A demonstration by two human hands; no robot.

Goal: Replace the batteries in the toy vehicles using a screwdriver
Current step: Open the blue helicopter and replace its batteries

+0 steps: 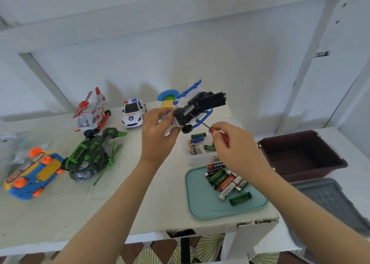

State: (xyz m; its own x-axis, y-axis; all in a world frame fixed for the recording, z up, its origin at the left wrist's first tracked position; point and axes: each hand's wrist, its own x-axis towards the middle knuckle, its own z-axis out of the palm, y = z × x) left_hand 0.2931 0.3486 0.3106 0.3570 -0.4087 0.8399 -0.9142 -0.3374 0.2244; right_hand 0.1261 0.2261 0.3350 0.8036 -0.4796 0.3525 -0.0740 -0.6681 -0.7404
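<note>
Gripping the toy helicopter (208, 101), the left hand (158, 131) holds it above the desk (140, 193). The right hand (236, 145) pinches a screwdriver (212, 130) at its underside.

Toys and batteries hem in a worn white table (120, 213), leaving one bare strip.
The strip runs from the near edge between a green-and-black toy helicopter (90, 155) on the left and a teal plastic tray (198, 203) of batteries (226, 181) on the right. At its far end stands a white toy police car (133, 113); above it, the left hand (158, 131) grips a blue-and-white toy helicopter (200, 105) and the right hand (236, 149) a red-handled screwdriver (200, 121). A dark brown plastic bin (304, 169) closes the right side.
</note>
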